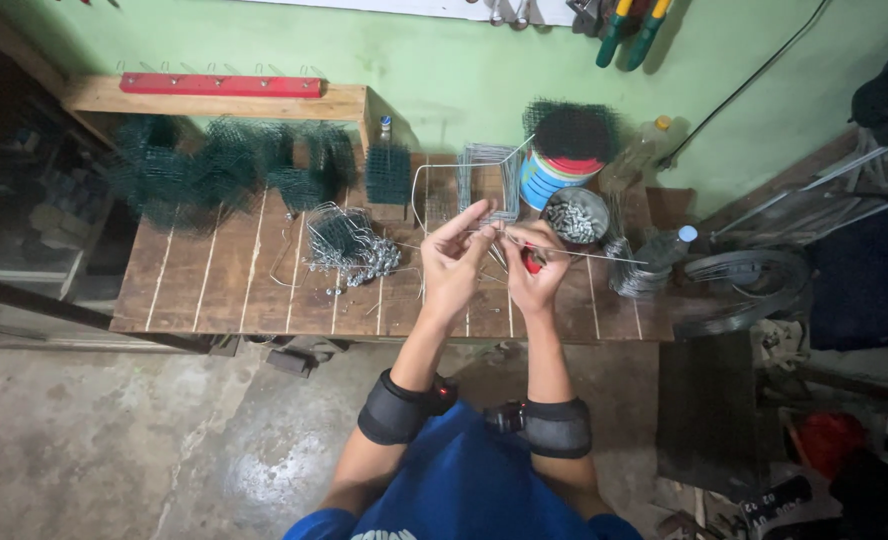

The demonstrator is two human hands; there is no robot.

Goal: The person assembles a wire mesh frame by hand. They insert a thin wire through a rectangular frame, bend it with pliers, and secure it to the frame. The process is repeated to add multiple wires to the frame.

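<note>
Over a wooden plank workbench, my left hand pinches a thin metal wire between thumb and fingers. That wire runs off to the right past my hands. My right hand is closed around red-handled pliers, whose jaws meet the wire close to my left fingertips. A bent wire frame stands just behind my hands. Both wrists wear black bands.
Green wire-mesh pieces are piled at the back left. A bundle of finished wire parts lies left of my hands. A metal bowl of small fasteners, a striped can, wire coils and a plastic bottle sit right.
</note>
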